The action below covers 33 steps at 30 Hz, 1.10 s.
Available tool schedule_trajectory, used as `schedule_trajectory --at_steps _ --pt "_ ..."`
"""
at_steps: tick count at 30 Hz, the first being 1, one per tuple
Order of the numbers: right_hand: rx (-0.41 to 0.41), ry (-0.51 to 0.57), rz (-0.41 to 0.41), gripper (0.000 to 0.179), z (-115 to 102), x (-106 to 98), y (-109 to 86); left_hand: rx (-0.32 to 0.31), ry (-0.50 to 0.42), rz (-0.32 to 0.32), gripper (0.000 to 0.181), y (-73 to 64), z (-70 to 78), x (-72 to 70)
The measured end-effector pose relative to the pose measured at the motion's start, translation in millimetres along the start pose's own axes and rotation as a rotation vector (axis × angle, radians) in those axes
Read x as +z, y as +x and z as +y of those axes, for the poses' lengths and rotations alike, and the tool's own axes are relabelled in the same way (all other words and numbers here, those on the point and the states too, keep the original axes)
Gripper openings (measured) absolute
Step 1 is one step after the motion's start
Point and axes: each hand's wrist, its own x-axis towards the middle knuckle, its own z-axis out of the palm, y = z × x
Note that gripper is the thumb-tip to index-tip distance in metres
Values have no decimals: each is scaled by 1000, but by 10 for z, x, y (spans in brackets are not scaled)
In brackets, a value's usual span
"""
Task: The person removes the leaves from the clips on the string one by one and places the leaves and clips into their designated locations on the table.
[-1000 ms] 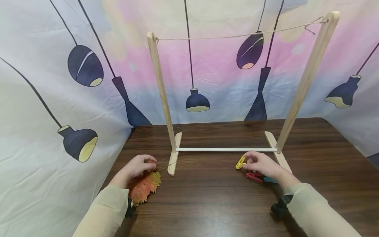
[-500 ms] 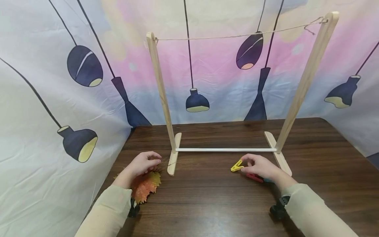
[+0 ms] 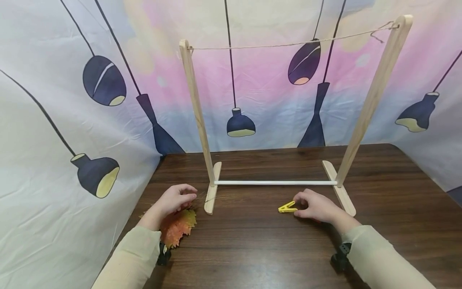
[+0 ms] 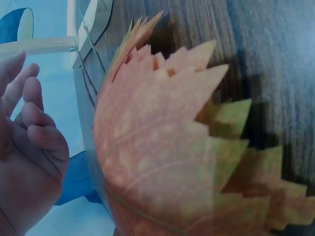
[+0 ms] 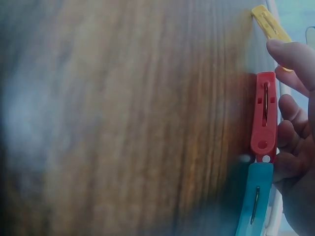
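A yellow clothespin (image 3: 287, 207) is pinched by its handle end between the thumb and fingers of my right hand (image 3: 317, 206), its nose pointing left, low over the table. Beneath that hand, in the right wrist view, a red clothespin (image 5: 264, 115) and a blue clothespin (image 5: 255, 196) lie end to end; the head view mostly hides them. My left hand (image 3: 175, 200) hovers at the left with loosely bent fingers, holding nothing. Under it lie orange and yellow-green artificial maple leaves (image 3: 177, 228). The left wrist view has the leaves (image 4: 157, 142) apart from the fingers, jagged edges showing.
A wooden frame stands on the brown table (image 3: 252, 249), with a left post (image 3: 197, 108), a right post (image 3: 373, 100) and a white bottom rod (image 3: 276, 183). Twine (image 3: 270, 46) runs between the post tops. A lamp-patterned cloth (image 3: 267, 116) hangs behind.
My left hand has let go of the leaves and lifted slightly to the right. The right hand has brought the yellow clothespin left and a little nearer, turning it flatter.
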Motion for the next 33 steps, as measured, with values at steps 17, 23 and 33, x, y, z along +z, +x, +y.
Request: schedule_trajectory --at_steps 17,23,33 --pt "-47 -60 -9 28 31 38 -28 -14 27 -2 34 6 7 14" --pt "-50 -69 -9 30 29 37 -36 4 25 -8 35 14 13 1" --pt "-69 -51 -6 31 70 36 -46 4 0 -9 36 19 21 1"
